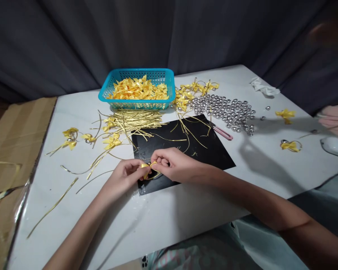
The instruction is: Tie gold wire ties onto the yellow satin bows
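Above the lower left part of a black sheet [214, 153], my left hand [131, 173] pinches a small yellow ribbon bow [144, 170]. My right hand [170, 162] meets it from the right, its thumb and forefinger closed on the bow's other side. A small dark bead shows between the fingertips, and a thin gold loop hangs below them. Behind my hands lies a pile of gold wire ties [141, 120]. Silver beads [228, 110] are spread to the right, close to a pink-handled cutter [223, 133].
A turquoise basket [136, 101] of yellow bows stands at the back. Finished-looking bows [112, 141] and loose ties lie left. At right are more bows [285, 115], crumpled white tissue [264, 87], a white dish [335, 146] and a person's pink sleeve [335, 119]. Cardboard [25, 135] borders the left edge.
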`<state>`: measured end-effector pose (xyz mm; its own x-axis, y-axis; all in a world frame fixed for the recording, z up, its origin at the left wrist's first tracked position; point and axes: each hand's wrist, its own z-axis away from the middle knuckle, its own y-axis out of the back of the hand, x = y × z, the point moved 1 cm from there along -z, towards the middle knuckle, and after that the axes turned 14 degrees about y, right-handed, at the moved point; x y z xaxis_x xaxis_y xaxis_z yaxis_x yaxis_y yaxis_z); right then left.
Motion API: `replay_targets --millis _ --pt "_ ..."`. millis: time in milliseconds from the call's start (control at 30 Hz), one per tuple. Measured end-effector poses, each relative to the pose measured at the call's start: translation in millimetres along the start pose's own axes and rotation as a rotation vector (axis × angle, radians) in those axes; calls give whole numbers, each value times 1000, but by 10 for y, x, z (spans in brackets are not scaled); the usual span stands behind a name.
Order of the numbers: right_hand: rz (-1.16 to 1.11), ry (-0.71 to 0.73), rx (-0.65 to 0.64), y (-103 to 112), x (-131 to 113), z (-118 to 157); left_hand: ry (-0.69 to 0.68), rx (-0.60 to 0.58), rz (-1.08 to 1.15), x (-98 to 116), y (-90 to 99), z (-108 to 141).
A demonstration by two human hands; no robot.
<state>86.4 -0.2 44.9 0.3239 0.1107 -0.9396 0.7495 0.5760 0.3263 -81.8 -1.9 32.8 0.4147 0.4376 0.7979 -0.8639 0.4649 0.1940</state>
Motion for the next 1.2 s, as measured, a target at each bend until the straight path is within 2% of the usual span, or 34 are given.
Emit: replay_targets --millis 200,267,367,400,467,533,600,700,767,933,1033,1200 --pt "-43 -10 10 -3 -5 1 -77 55 -61 12 -10 22" --pt "-93 79 81 -13 45 -8 -92 65 -11 6 3 19" --pt "-342 216 168 -45 128 -24 -114 77 133 -19 29 4" --pt "-449 226 142 -61 151 -28 -114 82 176 -30 37 -3" --pt "-591 187 7 -87 185 -23 -100 93 249 -49 52 -18" --pt "-579 130 -134 -76 211 5 -78 119 308 -62 78 -34" --pt "-501 101 -174 -8 236 56 -67 154 367 -68 121 -47" --pt "-381 125 -53 198 267 140 -64 195 445 -72 203 -60" --pt "-262 132 -27 369 286 173 -64 211 483 -70 246 -55" --pt "-38 54 -193 777 391 94 -67 189 532 -24 263 17" --pt "-64 12 -218 1026 495 15 -102 206 574 9 294 53" --pt "-142 -1 -301 1518 615 -3 -170 320 529 -37 483 -28"
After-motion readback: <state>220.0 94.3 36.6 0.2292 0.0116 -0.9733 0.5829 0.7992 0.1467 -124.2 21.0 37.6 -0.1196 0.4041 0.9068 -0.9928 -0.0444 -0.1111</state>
